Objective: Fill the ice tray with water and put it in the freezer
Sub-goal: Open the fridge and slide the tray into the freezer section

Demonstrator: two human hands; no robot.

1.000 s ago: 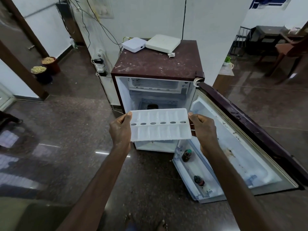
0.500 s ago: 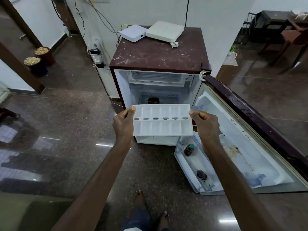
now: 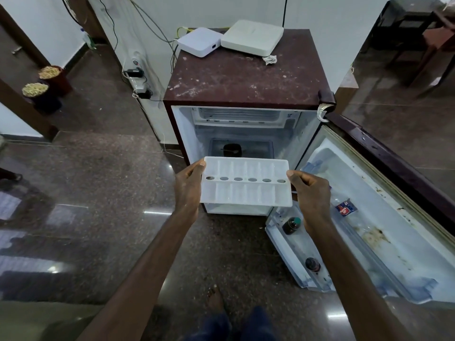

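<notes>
I hold a white plastic ice tray [image 3: 246, 193] level in front of a small maroon fridge [image 3: 243, 82]. My left hand [image 3: 188, 188] grips its left end and my right hand [image 3: 311, 195] grips its right end. The tray has two rows of cells and a line of round holes down the middle. Whether the cells hold water I cannot tell. The fridge stands open, with the freezer compartment [image 3: 241, 116] at the top of its white interior. The tray hangs below the freezer, at the level of the fridge's lower opening.
The fridge door [image 3: 384, 217] swings wide to the right, with two small bottles [image 3: 291, 225] in its lower shelf. Two white boxes [image 3: 251, 36] sit on the fridge top. Cables and a power strip [image 3: 138, 77] hang left of it. Two pots [image 3: 46, 82] stand at far left.
I have stepped closer to the fridge, which now looks larger. The tray stays level between both hands and has moved nearer the fridge opening.
</notes>
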